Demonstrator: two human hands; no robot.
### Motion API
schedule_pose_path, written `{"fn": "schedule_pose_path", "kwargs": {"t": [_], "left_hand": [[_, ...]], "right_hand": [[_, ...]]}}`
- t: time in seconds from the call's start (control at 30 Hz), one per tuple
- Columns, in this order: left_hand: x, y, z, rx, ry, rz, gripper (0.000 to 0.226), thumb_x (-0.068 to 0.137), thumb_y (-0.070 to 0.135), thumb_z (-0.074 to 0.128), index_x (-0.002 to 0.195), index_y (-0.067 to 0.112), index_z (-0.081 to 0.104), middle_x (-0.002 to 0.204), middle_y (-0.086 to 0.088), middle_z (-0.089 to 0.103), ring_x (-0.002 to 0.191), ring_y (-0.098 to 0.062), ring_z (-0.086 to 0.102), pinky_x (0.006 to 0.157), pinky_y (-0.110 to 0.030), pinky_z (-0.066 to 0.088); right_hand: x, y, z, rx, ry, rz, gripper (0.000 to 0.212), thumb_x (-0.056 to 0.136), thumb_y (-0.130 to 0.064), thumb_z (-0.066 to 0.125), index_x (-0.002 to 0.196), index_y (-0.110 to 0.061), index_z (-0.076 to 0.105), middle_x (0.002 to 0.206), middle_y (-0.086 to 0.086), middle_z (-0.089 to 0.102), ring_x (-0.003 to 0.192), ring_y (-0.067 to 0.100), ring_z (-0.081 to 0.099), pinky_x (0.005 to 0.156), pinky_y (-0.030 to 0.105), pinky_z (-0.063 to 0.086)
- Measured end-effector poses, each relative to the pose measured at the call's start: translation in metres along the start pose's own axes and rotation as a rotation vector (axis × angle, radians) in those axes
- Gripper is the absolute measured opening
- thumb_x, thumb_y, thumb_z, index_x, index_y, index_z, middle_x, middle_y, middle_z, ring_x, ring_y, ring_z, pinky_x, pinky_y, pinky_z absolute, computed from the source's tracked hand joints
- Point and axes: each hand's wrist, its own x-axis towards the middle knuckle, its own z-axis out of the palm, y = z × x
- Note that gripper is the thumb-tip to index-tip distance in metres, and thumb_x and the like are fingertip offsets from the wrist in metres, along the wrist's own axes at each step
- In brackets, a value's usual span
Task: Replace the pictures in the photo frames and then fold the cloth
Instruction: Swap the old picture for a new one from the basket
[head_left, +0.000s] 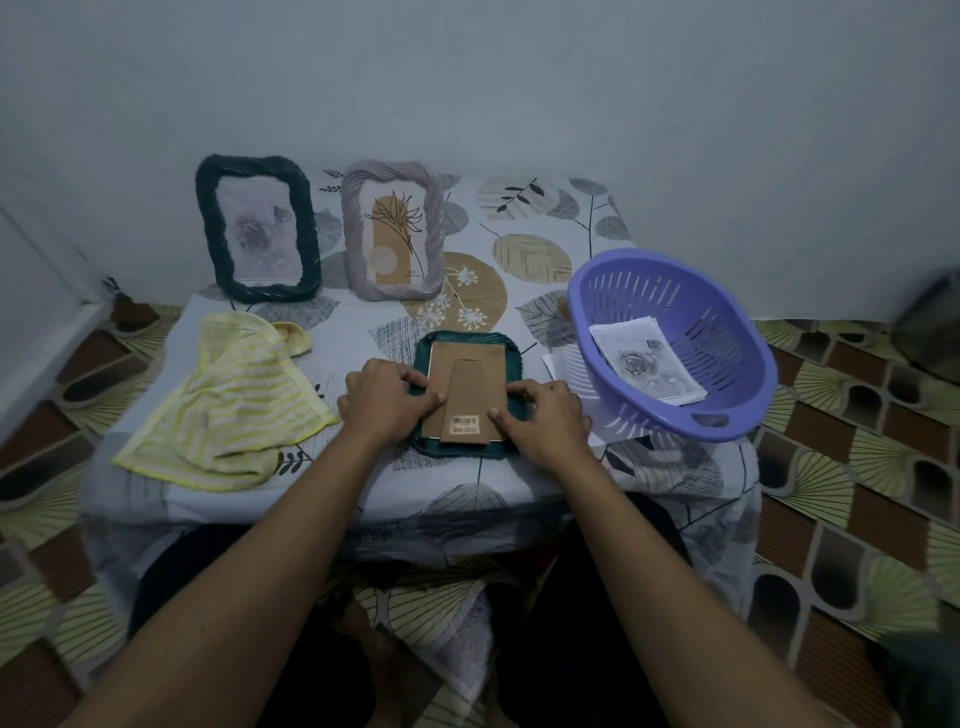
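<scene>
On the leaf-print table, the yellow striped cloth lies crumpled left of the left hand, both hands grip the sides of the face-down green frame between them with curled fingers, and right of the right hand a purple basket holds a rose picture.

Only one label near me: a barcode sticker on the cardboard stand of the face-down green frame, but the digits under the bars are too blurred to read. On the far side, there's tiny print under the picture in the grey frame, and that's illegible too.
</scene>
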Motion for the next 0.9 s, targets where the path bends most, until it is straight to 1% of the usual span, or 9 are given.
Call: {"fn": "schedule_pose_path", "kwargs": {"t": [0.1,0.2,0.27,0.37,0.43,0.53,0.63,0.8,0.9], "left_hand": [[0.003,-0.005,-0.002,-0.052,-0.027,-0.029,0.028,0.068,0.05,0.086,0.087,0.035,0.073,0.117,-0.001,0.069,0.12,-0.029,0.053,0.099,-0.048,0.046],[0.006,-0.006,-0.004,-0.083,-0.055,-0.064,0.04,0.07,0.042,0.085,0.107,0.032,0.072,0.128,-0.003,0.063,0.126,-0.031,0.049,0.105,-0.049,0.042],[0.008,-0.005,-0.005,-0.108,-0.068,-0.08,0.039,0.072,0.039,0.078,0.11,0.036,0.069,0.128,-0.003,0.062,0.126,-0.032,0.048,0.106,-0.048,0.041],[0.012,0.001,-0.005,-0.08,-0.043,-0.101,0.035,0.079,0.041,0.068,0.113,0.037,0.068,0.13,-0.003,0.058,0.128,-0.032,0.041,0.106,-0.045,0.036],[0.015,0.006,-0.002,-0.025,-0.02,-0.098,0.032,0.085,0.041,0.062,0.117,0.036,0.068,0.133,-0.003,0.054,0.129,-0.032,0.037,0.102,-0.045,0.031],[0.021,0.009,0.002,0.016,-0.015,-0.069,0.033,0.089,0.042,0.058,0.12,0.036,0.067,0.136,-0.004,0.051,0.13,-0.032,0.035,0.103,-0.048,0.029],[0.026,0.01,0.005,0.013,-0.009,-0.066,0.029,0.091,0.042,0.056,0.117,0.037,0.067,0.136,-0.003,0.051,0.13,-0.032,0.034,0.103,-0.048,0.028],[0.03,0.012,0.008,0.02,0.021,-0.068,0.021,0.091,0.041,0.059,0.109,0.037,0.069,0.134,-0.002,0.052,0.129,-0.031,0.035,0.099,-0.047,0.029],[0.029,0.012,0.01,0.024,0.05,-0.055,0.02,0.091,0.045,0.061,0.106,0.036,0.07,0.133,0.0,0.053,0.128,-0.031,0.036,0.098,-0.047,0.03]], "right_hand": [[0.001,-0.003,0.002,-0.009,-0.007,-0.005,0.052,0.088,-0.054,0.065,0.134,-0.034,0.055,0.133,0.006,0.045,0.13,0.028,0.038,0.103,0.041,0.031],[0.004,-0.006,0.003,-0.03,0.006,-0.021,0.055,0.087,-0.05,0.063,0.137,-0.03,0.05,0.133,0.005,0.042,0.129,0.028,0.036,0.103,0.041,0.03],[0.008,-0.009,0.004,-0.015,0.034,-0.053,0.055,0.088,-0.046,0.059,0.139,-0.027,0.048,0.134,0.005,0.04,0.129,0.027,0.034,0.103,0.041,0.028],[0.015,-0.013,0.009,0.009,0.051,-0.136,0.057,0.091,-0.042,0.054,0.145,-0.026,0.044,0.149,0.004,0.035,0.139,0.026,0.027,0.11,0.045,0.023],[0.021,-0.014,0.015,0.005,0.031,-0.176,0.059,0.095,-0.043,0.05,0.151,-0.026,0.037,0.16,0.004,0.025,0.148,0.024,0.017,0.117,0.048,0.016],[0.028,-0.013,0.02,-0.055,-0.003,-0.201,0.061,0.1,-0.049,0.04,0.156,-0.026,0.027,0.166,0.0,0.013,0.153,0.022,0.006,0.12,0.048,0.006],[0.032,-0.012,0.022,-0.16,0.0,-0.237,0.063,0.101,-0.058,0.033,0.156,-0.03,0.023,0.167,-0.002,0.012,0.151,0.022,0.009,0.118,0.049,0.009],[0.036,-0.011,0.027,-0.247,0.013,-0.276,0.059,0.098,-0.066,0.03,0.152,-0.042,0.029,0.166,-0.005,0.016,0.149,0.021,0.017,0.11,0.047,0.015],[0.038,-0.01,0.027,-0.28,0.013,-0.287,0.059,0.097,-0.067,0.029,0.151,-0.043,0.03,0.166,-0.005,0.015,0.148,0.023,0.018,0.108,0.048,0.017]]}}
